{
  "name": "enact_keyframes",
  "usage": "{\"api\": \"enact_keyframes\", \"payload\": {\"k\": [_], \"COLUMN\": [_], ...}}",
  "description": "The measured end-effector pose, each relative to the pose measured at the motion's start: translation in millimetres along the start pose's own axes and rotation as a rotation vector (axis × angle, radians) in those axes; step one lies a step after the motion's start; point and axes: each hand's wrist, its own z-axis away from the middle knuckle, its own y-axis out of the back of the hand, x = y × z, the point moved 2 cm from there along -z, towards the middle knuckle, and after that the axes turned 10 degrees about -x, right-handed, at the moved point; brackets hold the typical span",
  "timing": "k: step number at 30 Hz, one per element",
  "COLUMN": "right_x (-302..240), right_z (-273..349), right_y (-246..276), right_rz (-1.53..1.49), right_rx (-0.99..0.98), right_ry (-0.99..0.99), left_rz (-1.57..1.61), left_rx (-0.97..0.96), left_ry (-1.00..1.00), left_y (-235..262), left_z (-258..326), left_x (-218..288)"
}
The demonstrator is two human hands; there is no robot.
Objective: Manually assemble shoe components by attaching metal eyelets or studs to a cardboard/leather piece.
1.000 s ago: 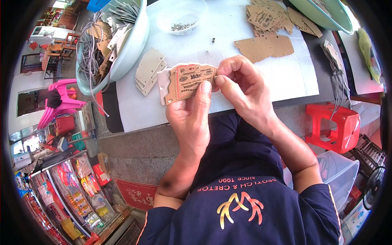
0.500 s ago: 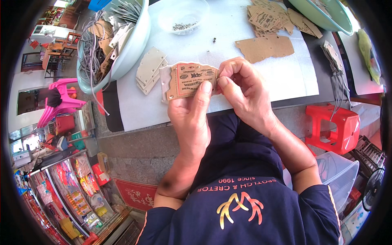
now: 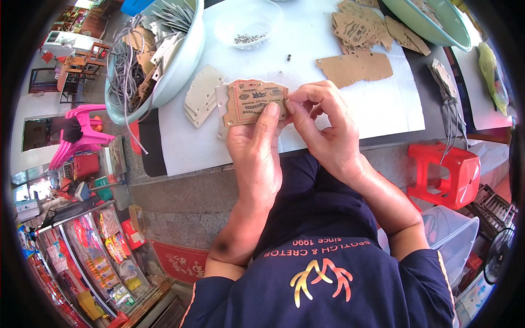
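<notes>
My left hand grips a brown printed tag above the table's front edge, thumb across its face. A pale card lies behind the tag and shows past its left side. At the tag's right edge, my right hand is closed in a pinch; a tiny bit seems to sit between thumb and forefinger, too small to name. Just left of the tag is a stack of pale cards with small holes. Beyond my hands, a clear plastic bowl holds many small metal fasteners.
A green basin of grey cords and tags stands at left. A brown tag pile, a larger brown piece and another basin lie far right. Corded tags hang over the right edge, above a red stool.
The tag and my left hand have shifted slightly left and up. My right fingertips have come a little away from the tag's edge and stay pinched.
</notes>
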Motion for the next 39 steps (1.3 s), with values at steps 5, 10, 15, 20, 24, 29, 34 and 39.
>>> {"api": "enact_keyframes", "payload": {"k": [5, 10, 15, 20, 24, 29, 34, 39], "right_x": [3, 2, 3, 9, 10, 9, 9, -1], "right_z": [4, 3, 3, 5, 6, 6, 2, -2], "right_y": [1, 3, 4, 0, 0, -4, -2, 0], "right_rz": [-0.235, -0.508, -0.549, -0.566, -0.516, -0.402, -0.213, 0.061], "right_rx": [0.019, 0.007, -0.011, -0.006, -0.015, 0.02, -0.002, -0.004], "right_ry": [-0.195, -0.366, -0.324, -0.291, -0.299, -0.289, -0.193, -0.096], "left_rz": [-0.031, -0.09, -0.13, -0.131, -0.155, -0.16, -0.053, 0.163], "left_rx": [0.013, 0.012, 0.025, 0.0, 0.005, 0.0, 0.021, 0.049], "left_ry": [0.007, -0.039, -0.06, -0.072, -0.085, -0.073, -0.035, 0.074], "left_y": [5, 4, -1, -1, -4, 0, 0, 0], "left_z": [-1, 1, 2, 3, 4, 3, -2, -9], "left_x": [-2, -4, -4, -5, -3, -5, -4, -3]}}
